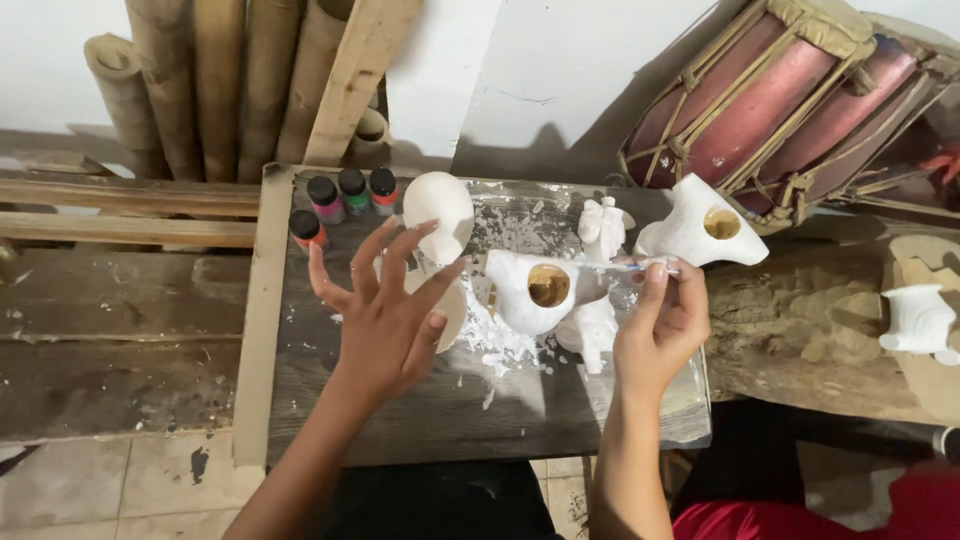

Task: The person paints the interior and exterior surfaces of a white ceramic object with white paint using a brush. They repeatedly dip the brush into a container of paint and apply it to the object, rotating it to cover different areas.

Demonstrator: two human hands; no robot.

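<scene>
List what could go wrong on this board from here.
1. The right hand holds a thin brush over the white figure with a hole; a slip could smear or nick it.
2. The left hand hovers open near the white oval piece and the small paint bottles; a sweep might knock them over.
3. The white figures crowd together, so a nudge to one could topple another.

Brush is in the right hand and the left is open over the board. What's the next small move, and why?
Probably bring the left hand down to steady the white figurine. The right hand pinches a thin brush with its tip at that piece, which nothing holds, while the left hovers open beside it.
</scene>
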